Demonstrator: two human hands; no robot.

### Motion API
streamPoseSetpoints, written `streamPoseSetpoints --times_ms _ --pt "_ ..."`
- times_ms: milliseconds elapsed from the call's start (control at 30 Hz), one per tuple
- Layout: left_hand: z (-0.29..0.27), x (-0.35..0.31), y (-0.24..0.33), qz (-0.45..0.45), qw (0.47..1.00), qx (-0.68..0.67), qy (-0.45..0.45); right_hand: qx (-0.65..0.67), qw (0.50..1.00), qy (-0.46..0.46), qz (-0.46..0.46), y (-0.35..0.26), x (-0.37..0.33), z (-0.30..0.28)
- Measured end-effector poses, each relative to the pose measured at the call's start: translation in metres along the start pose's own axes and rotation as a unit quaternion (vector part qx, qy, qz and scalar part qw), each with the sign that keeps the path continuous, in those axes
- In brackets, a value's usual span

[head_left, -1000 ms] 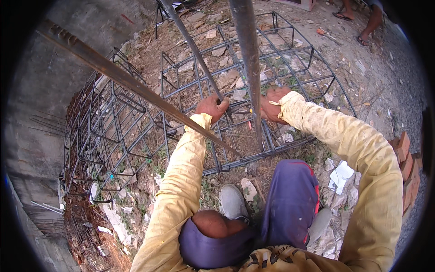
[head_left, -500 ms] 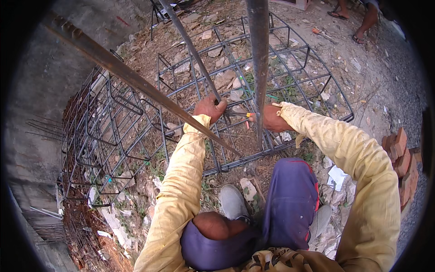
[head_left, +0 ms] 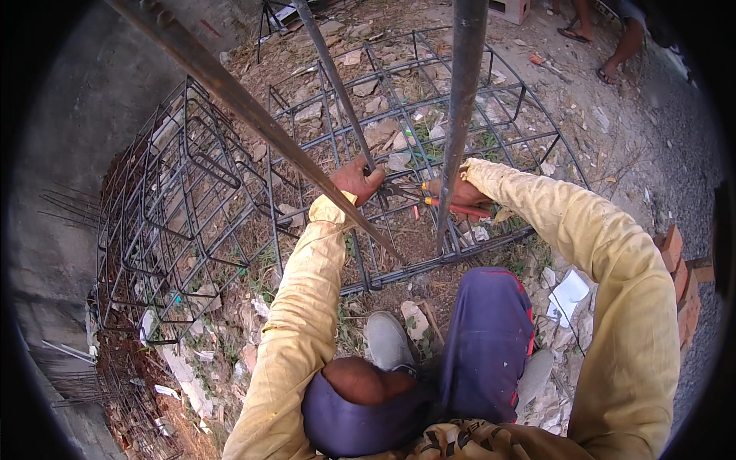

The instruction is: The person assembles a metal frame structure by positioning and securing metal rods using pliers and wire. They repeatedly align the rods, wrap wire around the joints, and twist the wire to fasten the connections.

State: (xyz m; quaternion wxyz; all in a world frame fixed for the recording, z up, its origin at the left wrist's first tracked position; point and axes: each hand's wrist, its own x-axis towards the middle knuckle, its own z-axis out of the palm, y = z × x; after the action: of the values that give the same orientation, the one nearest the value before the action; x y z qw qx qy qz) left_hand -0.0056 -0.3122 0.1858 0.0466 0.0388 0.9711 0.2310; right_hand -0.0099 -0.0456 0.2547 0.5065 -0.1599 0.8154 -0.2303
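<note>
My left hand [head_left: 358, 181] is closed at the foot of a thin upright steel bar [head_left: 337, 84], where it meets the grid of tied rebar [head_left: 414, 266]. My right hand [head_left: 460, 192], partly behind a thicker upright bar [head_left: 462, 92], holds pliers with red-orange handles [head_left: 464, 208]. Their dark jaws point left and reach close to my left thumb. The handles look spread apart. Whether a wire sits in the jaws is too small to tell. A rusty bar [head_left: 253, 115] slants across in front of my left wrist.
A rebar cage [head_left: 192, 161] lies at the left beside a concrete wall [head_left: 61, 153]. Bricks [head_left: 675, 257] are stacked at the right near white paper [head_left: 568, 296]. Another person's sandalled feet [head_left: 575, 34] show at the far right. Rubble and weeds cover the ground.
My right hand has turned, so the red handle now shows below it and the handles look wider apart. My left hand stays at the bar. The view has shifted slightly.
</note>
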Motion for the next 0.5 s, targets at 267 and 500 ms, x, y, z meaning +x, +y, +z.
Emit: streamPoseSetpoints --times_ms 267,500 --pt "0.003 0.006 -0.011 0.016 1.0 0.004 0.027 -0.037 0.997 -0.011 0.062 -0.023 0.011 -0.03" --pt "-0.004 0.005 0.007 0.0 1.0 -0.004 -0.023 -0.167 0.985 0.048 0.005 -0.006 0.022 -0.025"
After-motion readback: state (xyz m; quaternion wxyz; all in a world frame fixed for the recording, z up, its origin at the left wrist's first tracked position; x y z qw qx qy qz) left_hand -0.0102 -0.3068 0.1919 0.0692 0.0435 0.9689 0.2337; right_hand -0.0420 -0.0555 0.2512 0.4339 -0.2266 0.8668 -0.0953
